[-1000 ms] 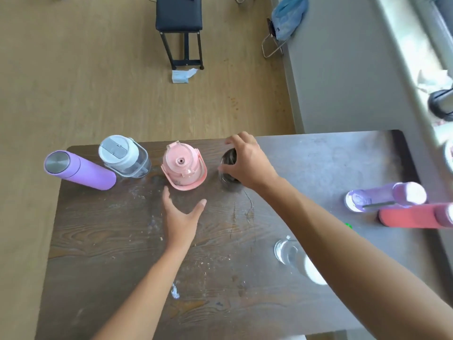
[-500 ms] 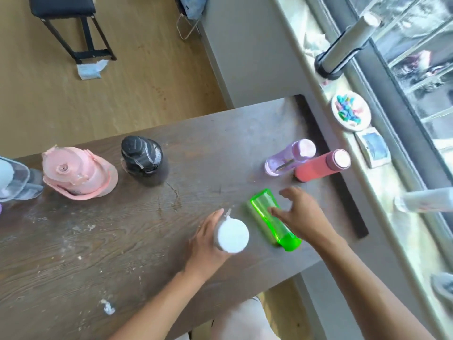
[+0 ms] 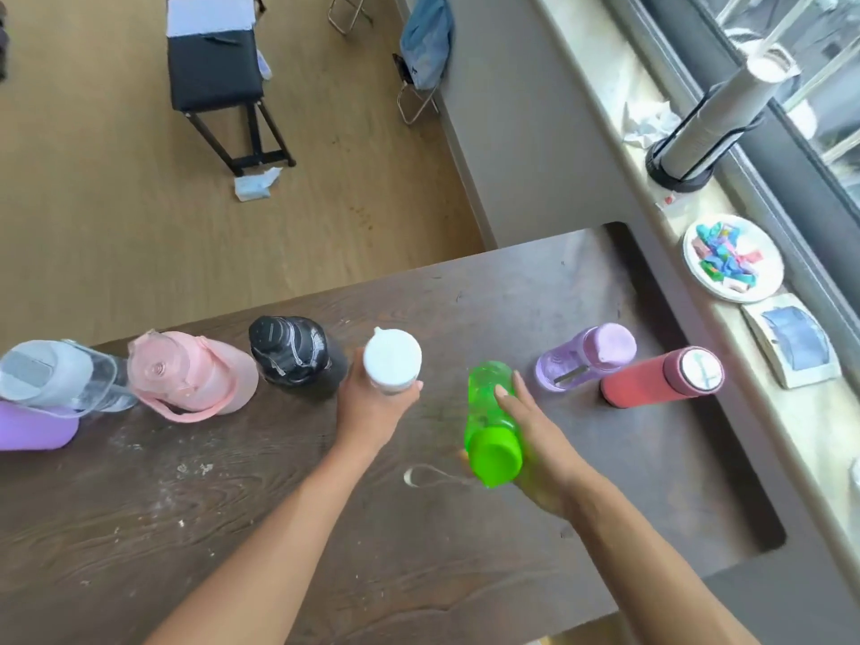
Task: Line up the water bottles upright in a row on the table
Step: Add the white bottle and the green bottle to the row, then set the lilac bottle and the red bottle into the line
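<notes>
On the dark wooden table (image 3: 232, 514) a row stands along the far edge: a purple bottle (image 3: 32, 425), a clear grey-lidded bottle (image 3: 60, 377), a pink bottle (image 3: 191, 374) and a black bottle (image 3: 293, 353). My left hand (image 3: 372, 412) grips a clear white-capped bottle (image 3: 392, 360) upright, just right of the black one. My right hand (image 3: 535, 439) holds a green bottle (image 3: 491, 425), tilted with its cap toward me. Further right stand a lilac bottle (image 3: 586, 356) and a red bottle (image 3: 661, 381).
A windowsill on the right carries a plate of coloured pieces (image 3: 730, 258), a small tile (image 3: 791, 337) and a grey cylinder on a black stand (image 3: 712, 118). A black stool (image 3: 218, 81) and a folding chair with blue cloth (image 3: 423, 44) stand on the floor beyond the table.
My left hand carried the white-capped bottle from the near table up to beside the black bottle. My right hand took hold of the green bottle and lifted it off the table, cap end up.
</notes>
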